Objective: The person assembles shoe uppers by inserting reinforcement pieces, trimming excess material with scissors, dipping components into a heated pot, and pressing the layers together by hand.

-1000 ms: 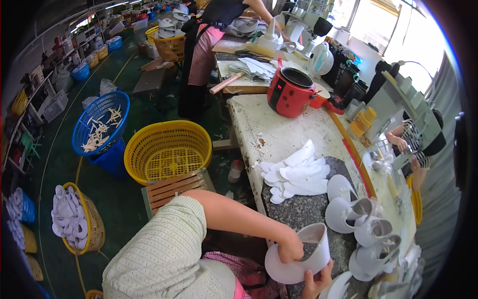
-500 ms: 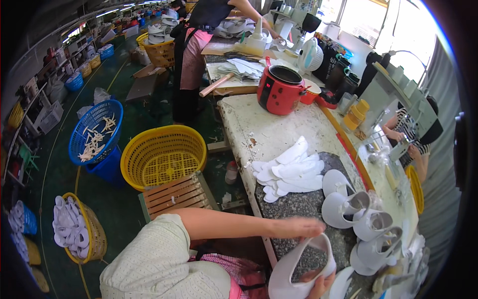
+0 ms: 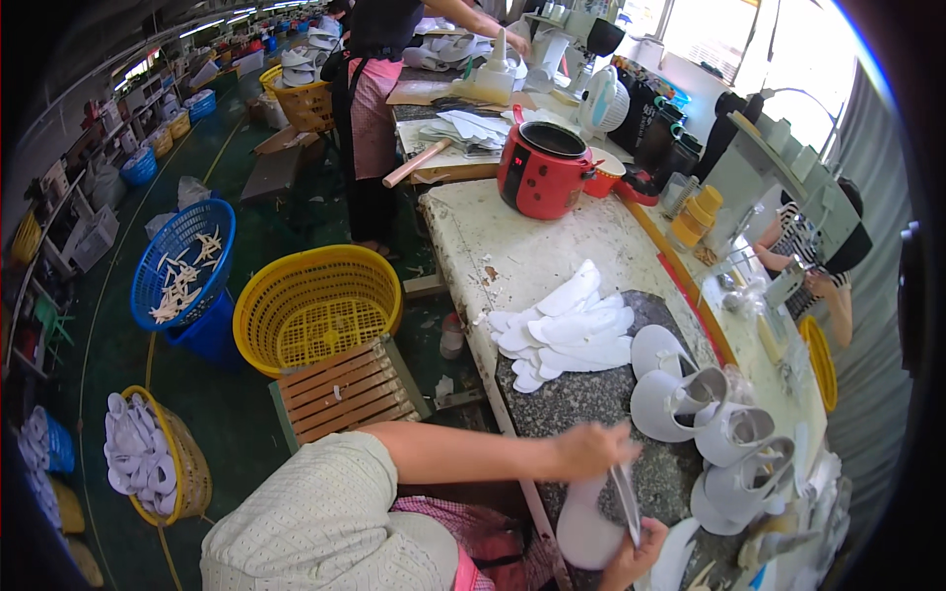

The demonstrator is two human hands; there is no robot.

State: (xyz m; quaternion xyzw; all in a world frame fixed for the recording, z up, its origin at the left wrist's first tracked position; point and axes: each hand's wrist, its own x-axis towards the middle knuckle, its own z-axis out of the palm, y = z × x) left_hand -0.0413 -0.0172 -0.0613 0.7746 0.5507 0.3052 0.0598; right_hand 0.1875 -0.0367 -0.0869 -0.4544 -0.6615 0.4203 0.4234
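A curved white shoe upper [image 3: 587,532] is held just above the dark stone slab at the near end of the bench. My left hand [image 3: 594,449], somewhat blurred, is closed around the upper's top end. Lower down, my right hand [image 3: 634,558] pinches the edge of the same piece, thumb and fingers pressed together. A thin white strip of it stretches between the hands. To the right stands a row of white uppers [image 3: 662,406] bent into loops. Beyond my left hand, flat white cut pieces [image 3: 564,335] lie in a loose heap.
A red pot [image 3: 540,175] and a small fan [image 3: 605,100] stand farther up the bench. Yellow basket [image 3: 317,313], slatted wooden stool [image 3: 340,394] and blue basket [image 3: 184,261] are on the left floor. One co-worker [image 3: 379,89] stands at the far bench; another [image 3: 828,276] works at right.
My left hand has gone from lying flat over the upper's top to closing on it. The upper has turned from an open loop to nearly edge-on. My view has shifted slightly.
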